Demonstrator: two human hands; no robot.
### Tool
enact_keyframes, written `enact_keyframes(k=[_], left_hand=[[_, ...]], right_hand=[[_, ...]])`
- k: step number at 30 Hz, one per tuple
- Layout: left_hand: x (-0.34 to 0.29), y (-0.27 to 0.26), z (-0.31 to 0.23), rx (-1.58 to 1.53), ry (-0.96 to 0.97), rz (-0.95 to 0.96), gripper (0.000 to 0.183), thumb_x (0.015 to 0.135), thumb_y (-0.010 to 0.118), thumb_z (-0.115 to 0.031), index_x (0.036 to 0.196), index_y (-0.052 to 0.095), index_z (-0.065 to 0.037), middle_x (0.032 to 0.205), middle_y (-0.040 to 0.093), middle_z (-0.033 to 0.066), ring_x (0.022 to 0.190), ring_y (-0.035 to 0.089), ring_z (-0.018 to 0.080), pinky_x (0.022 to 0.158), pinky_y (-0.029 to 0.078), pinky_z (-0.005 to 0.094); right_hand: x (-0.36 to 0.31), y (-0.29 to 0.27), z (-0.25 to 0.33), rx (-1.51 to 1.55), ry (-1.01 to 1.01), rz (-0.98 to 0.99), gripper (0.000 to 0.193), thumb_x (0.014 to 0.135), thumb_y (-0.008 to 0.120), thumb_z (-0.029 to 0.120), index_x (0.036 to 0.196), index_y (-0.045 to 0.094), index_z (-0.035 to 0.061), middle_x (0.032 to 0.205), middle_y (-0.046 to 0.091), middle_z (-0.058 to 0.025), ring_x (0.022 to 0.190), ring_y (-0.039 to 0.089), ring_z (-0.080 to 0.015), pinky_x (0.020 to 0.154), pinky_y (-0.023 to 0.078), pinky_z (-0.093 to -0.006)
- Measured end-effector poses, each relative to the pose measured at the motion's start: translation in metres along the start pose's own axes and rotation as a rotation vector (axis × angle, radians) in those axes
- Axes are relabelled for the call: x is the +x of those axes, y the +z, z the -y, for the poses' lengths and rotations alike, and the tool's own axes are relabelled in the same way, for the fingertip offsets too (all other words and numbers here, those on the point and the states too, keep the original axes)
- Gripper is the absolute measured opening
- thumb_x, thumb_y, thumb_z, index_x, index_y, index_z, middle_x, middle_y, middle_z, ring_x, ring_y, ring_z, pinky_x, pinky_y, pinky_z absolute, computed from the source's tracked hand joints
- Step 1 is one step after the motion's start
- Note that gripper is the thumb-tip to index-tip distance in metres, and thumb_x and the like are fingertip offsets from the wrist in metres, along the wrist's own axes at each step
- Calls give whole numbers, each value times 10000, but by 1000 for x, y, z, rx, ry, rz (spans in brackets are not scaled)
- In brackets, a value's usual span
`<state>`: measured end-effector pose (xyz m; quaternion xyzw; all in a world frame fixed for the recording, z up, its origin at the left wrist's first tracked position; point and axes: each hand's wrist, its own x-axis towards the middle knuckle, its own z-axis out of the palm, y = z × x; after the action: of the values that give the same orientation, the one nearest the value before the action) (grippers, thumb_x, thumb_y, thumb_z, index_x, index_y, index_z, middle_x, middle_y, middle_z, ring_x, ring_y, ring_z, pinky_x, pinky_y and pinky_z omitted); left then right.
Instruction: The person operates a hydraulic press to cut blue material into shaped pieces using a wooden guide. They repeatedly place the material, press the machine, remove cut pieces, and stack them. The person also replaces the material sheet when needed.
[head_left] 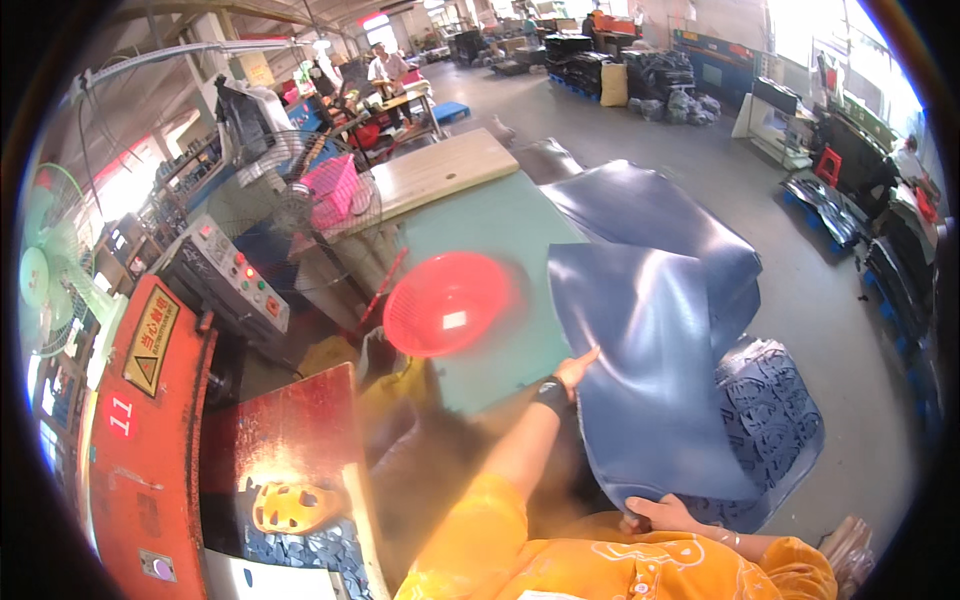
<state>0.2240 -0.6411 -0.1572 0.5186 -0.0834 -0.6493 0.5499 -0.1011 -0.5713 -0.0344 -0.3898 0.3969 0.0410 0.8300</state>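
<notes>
A glossy dark blue sheet [650, 350] of flexible material hangs in front of me, to the right of a green-topped table [480, 385]. My left hand [572, 374] grips its left edge, with a finger lying on top and the rest partly hidden. At the near edge, my right hand [662, 514] is closed on the same sheet, thumb on top. Beneath and beyond it lies another large blue sheet [650, 205]. A stack of dark patterned sheets [772, 405] shows to the right. On the table stands a red plastic basket [445, 305] with a small white label inside.
To my left is a red machine [150, 420] with a warning sign, and a grey control box [235, 275] with buttons. A yellow perforated piece [295, 507] lies beside blue scraps [340, 555]. Fans [50, 265], a pink basket [330, 190] and a distant person [388, 70] are further off.
</notes>
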Motion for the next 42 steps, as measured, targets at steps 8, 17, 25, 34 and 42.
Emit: enact_keyframes(k=[8,17,25,34,42], left_hand=[[27,-18,36,1231,424,-425,479,830,504,-67,1305,475,-10,1281,520,252,1207,485,377,996,407,429],[-89,166,73,1659,433,-199,632,843,465,-51,1430,349,-254,889,634,170,722,641,322,632,523,428],[-117,190,112,1538,430,-245,567,854,504,-175,1407,404,-247,831,641,141,706,644,319,574,509,417],[-183,193,167,1410,686,-177,564,819,560,-150,1367,473,-249,939,671,121,768,666,287,645,547,390],[-303,230,141,1242,876,-525,317,837,618,-355,991,694,-89,745,661,177,713,644,356,648,514,447]], right_hand=[[4,-39,79,-868,-11,878,460,958,538,304,1309,529,7,1384,496,-116,1198,519,-217,1015,394,-325],[189,-126,269,-1152,-832,-541,1007,777,693,415,1421,143,-130,1397,275,-352,1214,464,-360,998,418,-410],[160,-165,309,-652,-748,-449,787,819,587,256,1414,230,-114,726,556,-120,416,483,-154,394,404,-299],[154,-191,224,21,-1107,-52,480,801,559,39,1275,520,-24,1015,597,-33,900,537,-138,847,432,-275],[-17,-3,306,-414,-1547,14,498,868,570,159,1295,479,-79,1196,554,-147,1069,533,-213,926,414,-326]])
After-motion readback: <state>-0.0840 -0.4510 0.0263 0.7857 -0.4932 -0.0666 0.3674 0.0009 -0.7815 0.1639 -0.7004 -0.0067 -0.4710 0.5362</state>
